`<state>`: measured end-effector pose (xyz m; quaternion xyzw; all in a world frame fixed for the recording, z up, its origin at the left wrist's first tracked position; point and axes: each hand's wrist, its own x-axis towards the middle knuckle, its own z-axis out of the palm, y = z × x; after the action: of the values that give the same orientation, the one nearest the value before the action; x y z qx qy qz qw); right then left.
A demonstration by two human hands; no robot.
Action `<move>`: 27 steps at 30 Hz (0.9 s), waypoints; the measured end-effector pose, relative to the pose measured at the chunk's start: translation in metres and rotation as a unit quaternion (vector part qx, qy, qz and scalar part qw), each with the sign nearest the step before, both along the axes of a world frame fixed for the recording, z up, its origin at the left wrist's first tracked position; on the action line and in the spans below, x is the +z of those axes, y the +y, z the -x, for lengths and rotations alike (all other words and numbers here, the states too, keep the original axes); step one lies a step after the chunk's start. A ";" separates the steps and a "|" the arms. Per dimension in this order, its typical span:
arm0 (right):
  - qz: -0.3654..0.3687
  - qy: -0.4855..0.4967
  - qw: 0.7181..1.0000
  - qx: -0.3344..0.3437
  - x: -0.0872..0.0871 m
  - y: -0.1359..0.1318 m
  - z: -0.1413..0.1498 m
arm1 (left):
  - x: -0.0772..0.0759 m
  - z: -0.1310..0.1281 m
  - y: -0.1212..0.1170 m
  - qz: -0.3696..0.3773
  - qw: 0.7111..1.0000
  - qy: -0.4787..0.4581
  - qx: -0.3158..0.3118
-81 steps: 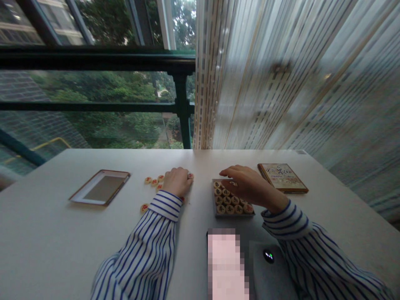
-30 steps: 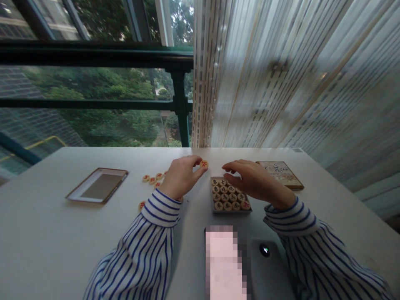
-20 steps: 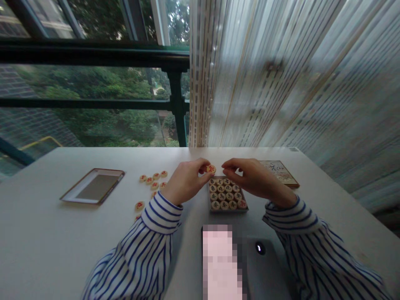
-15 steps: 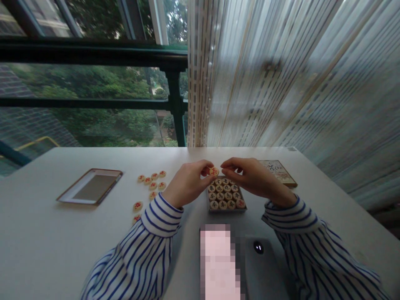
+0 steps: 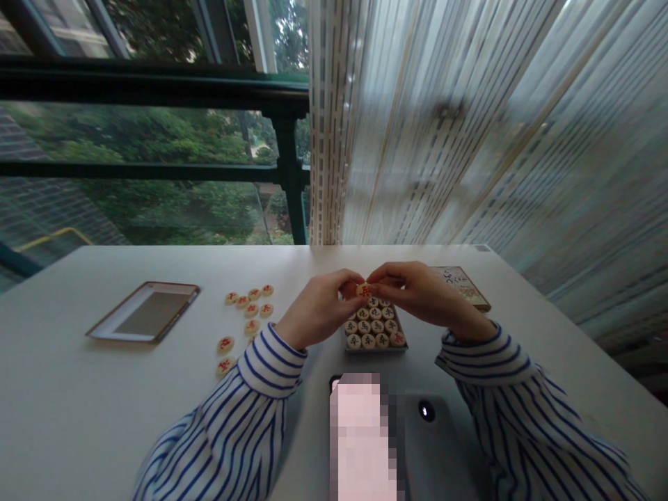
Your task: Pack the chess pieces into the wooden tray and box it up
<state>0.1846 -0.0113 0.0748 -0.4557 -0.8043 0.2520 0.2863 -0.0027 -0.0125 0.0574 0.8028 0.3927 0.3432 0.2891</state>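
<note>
The left hand (image 5: 318, 309) pinches a round, wood-coloured disc with red lettering (image 5: 364, 291) above the twelve o'clock edge of a square grey box (image 5: 376, 351); the right hand (image 5: 425, 296) meets it at three o'clock, gripping or merely touching, I can't tell.

white table (image 5: 62, 410) | left: shallow tray (image 5: 149, 314), loose red-marked discs (image 5: 252, 309) | middle: box of discs (image 5: 376, 351), phone (image 5: 360, 445), grey device (image 5: 441, 445) | right: decorated case (image 5: 463, 287)

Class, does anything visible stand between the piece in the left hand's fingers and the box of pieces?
Nothing visible stands between the held piece and the box. The left hand and right hand, though, hide part of the box's far side.
</note>
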 end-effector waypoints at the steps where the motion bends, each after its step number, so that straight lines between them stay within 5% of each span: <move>1: 0.004 0.003 1.000 0.000 0.000 0.000 -0.001 | 0.000 -0.001 0.001 0.024 0.999 -0.020 -0.003; 9: 0.020 0.008 1.000 0.011 0.003 0.000 -0.004 | 0.002 -0.011 0.000 0.242 0.952 -0.187 -0.021; 27: 0.034 0.015 0.999 0.030 0.005 -0.002 -0.005 | 0.000 -0.010 0.001 0.293 0.923 -0.248 -0.021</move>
<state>0.1896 -0.0137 0.0801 -0.4369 -0.8041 0.2947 0.2752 0.0075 -0.0111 0.0570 0.5798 0.3750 0.3947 0.6062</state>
